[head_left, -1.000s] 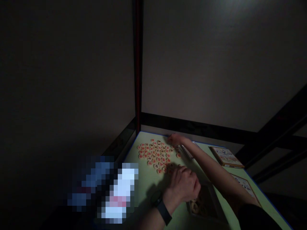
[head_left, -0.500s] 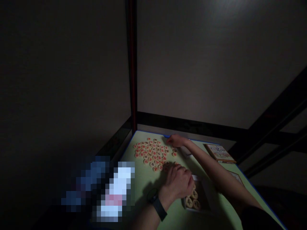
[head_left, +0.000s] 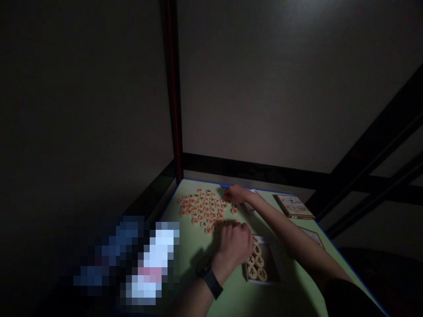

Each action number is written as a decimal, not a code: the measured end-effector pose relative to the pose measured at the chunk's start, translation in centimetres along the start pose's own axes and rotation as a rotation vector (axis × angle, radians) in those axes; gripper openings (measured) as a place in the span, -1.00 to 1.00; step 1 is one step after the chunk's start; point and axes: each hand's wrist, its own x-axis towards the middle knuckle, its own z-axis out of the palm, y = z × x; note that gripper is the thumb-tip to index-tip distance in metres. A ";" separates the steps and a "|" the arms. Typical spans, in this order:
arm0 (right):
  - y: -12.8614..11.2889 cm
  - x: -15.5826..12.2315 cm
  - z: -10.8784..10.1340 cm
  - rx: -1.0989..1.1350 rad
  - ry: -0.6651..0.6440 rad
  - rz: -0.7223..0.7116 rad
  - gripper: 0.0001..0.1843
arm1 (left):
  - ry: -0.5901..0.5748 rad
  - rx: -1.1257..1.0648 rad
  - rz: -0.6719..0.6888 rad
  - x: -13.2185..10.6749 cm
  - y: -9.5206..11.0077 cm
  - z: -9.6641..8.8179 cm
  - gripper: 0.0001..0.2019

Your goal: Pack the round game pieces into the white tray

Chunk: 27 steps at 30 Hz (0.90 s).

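My left hand (head_left: 235,244), with a dark watch on its wrist, is closed with its knuckles up. It lies between the near edge of the spread Chinese chess pieces (head_left: 200,207) and an open box (head_left: 247,274). Its fingertips are hidden, so what they hold does not show. Large round chess pieces (head_left: 259,261) with black characters lie in the left side of the box. Farther back, my right hand (head_left: 236,193) has its fingers curled down beside the far right pieces. Whatever is under those fingers is too dark to make out.
A small pale box (head_left: 254,208) stands behind my right forearm. A printed box (head_left: 294,206) lies at the right edge of the green table (head_left: 185,251), with a flat printed card or lid (head_left: 312,236) nearer. Walls enclose the far corner. A blurred bright patch is at lower left.
The whole view has shifted a little. My left hand has drawn slightly away from the open box, so more of its pieces show. My right hand stays by the far pieces, fingers still curled.
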 end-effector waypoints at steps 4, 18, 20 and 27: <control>-1.2 0.9 0.5 -0.024 -0.022 -0.041 -0.74 | 0.062 0.108 -0.103 0.2 -0.5 0.8 -0.69; -2.0 1.8 0.4 -0.039 0.073 -0.135 -0.70 | 0.082 0.099 -0.044 0.1 -0.2 0.7 -0.73; -2.4 2.0 0.4 -0.028 0.081 -0.176 -0.68 | 0.071 0.089 -0.042 0.1 -0.2 0.7 -0.73; -3.2 2.4 1.2 -0.040 0.086 -0.181 -0.78 | 0.026 0.037 -0.038 0.2 -0.1 -0.1 -0.71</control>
